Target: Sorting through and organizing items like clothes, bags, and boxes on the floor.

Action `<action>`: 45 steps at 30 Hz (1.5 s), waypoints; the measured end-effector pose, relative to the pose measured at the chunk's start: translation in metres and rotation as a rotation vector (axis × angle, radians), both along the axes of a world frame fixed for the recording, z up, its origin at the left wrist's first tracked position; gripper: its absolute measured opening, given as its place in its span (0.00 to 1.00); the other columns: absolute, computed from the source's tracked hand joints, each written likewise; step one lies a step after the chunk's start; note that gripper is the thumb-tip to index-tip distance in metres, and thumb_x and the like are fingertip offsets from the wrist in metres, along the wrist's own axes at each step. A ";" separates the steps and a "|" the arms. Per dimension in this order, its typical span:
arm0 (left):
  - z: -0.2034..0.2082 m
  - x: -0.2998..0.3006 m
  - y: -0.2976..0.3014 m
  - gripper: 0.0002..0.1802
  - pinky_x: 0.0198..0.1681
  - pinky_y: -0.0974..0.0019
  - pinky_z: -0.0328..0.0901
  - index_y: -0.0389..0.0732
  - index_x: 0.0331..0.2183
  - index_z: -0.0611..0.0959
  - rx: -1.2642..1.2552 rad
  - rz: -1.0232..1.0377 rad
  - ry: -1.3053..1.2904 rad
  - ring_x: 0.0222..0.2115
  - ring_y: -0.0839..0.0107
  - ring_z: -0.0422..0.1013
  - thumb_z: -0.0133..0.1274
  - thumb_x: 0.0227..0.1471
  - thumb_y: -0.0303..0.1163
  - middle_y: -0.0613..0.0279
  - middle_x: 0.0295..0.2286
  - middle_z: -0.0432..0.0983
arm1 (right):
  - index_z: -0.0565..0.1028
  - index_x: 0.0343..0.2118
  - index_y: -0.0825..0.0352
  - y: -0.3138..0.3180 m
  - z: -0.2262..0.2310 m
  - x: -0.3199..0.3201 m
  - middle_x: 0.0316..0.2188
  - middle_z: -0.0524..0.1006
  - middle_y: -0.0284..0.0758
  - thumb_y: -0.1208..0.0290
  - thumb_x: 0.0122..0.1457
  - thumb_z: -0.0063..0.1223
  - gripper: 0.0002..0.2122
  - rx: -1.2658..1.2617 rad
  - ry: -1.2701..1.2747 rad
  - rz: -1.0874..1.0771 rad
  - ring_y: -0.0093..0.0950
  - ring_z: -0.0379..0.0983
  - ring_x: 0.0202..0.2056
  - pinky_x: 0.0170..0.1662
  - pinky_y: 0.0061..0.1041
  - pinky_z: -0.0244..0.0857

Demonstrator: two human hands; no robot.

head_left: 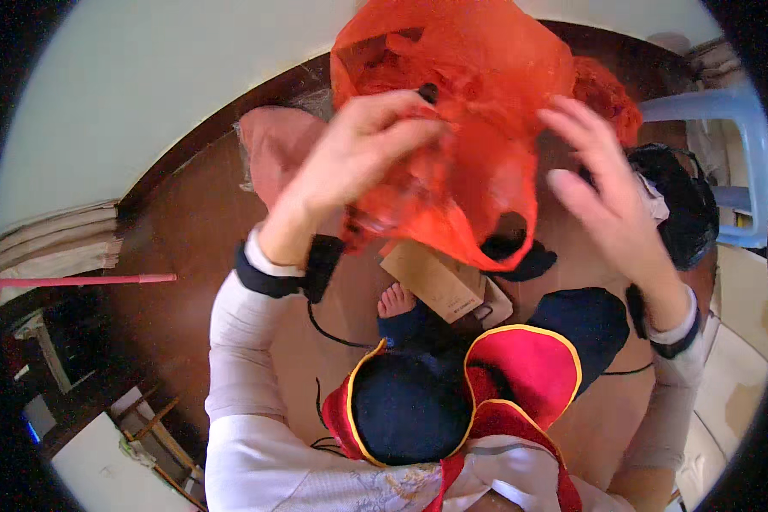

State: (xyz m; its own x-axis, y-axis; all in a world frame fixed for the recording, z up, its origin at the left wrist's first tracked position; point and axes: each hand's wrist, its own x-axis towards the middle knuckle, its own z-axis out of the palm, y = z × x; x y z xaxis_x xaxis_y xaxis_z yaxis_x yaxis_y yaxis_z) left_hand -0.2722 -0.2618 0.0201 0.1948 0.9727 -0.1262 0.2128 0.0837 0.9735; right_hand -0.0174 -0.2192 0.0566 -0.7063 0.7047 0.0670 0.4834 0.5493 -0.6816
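A translucent red plastic bag (495, 162) stands at the far middle of the scene, its crumpled near edge drooping toward a brown cardboard box (431, 282) on the floor (188, 256). The left hand (363, 145) has its thumb and fingers drawn together, pinching the bag's film on the left side. The right hand (606, 183) is spread, with fingers parted, just beside the bag's right edge; whether its blurred fingertips touch the film, I cannot tell. A pale pink bag (282, 149) lies left of the red one. At the far right are a black bag (683, 218) and a light-blue plastic stool (749, 136). A bare foot (395, 299) shows left of the box.
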 end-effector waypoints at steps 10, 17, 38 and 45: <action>-0.031 0.013 0.014 0.10 0.38 0.70 0.61 0.37 0.31 0.75 0.634 0.496 0.515 0.36 0.67 0.67 0.48 0.41 0.25 0.56 0.34 0.70 | 0.67 0.44 0.67 0.022 -0.045 -0.023 0.31 0.74 0.38 0.77 0.49 0.43 0.16 -0.398 0.181 -0.217 0.22 0.70 0.29 0.33 0.22 0.64; -0.053 0.050 -0.017 0.23 0.45 0.49 0.58 0.52 0.38 0.75 0.349 -0.080 0.837 0.46 0.47 0.58 0.52 0.32 0.26 0.49 0.49 0.55 | 0.67 0.45 0.63 0.015 -0.040 -0.011 0.24 0.66 0.30 0.81 0.47 0.43 0.19 -0.393 0.027 -0.170 0.19 0.63 0.23 0.29 0.18 0.61; -0.223 0.086 0.057 0.26 0.46 0.47 0.55 0.48 0.45 0.69 0.532 -0.267 1.161 0.44 0.52 0.62 0.49 0.39 0.29 0.52 0.42 0.66 | 0.75 0.32 0.64 -0.032 -0.070 0.114 0.39 0.72 0.39 0.82 0.38 0.44 0.15 -0.421 -0.821 0.382 0.40 0.67 0.41 0.44 0.32 0.62; -0.220 0.081 0.059 0.30 0.49 0.49 0.50 0.51 0.45 0.68 0.522 -0.296 1.228 0.45 0.59 0.62 0.53 0.34 0.32 0.58 0.43 0.65 | 0.56 0.55 0.58 -0.050 -0.092 0.115 0.42 0.70 0.42 0.58 0.48 0.50 0.30 -0.568 -0.561 0.614 0.35 0.68 0.42 0.44 0.34 0.61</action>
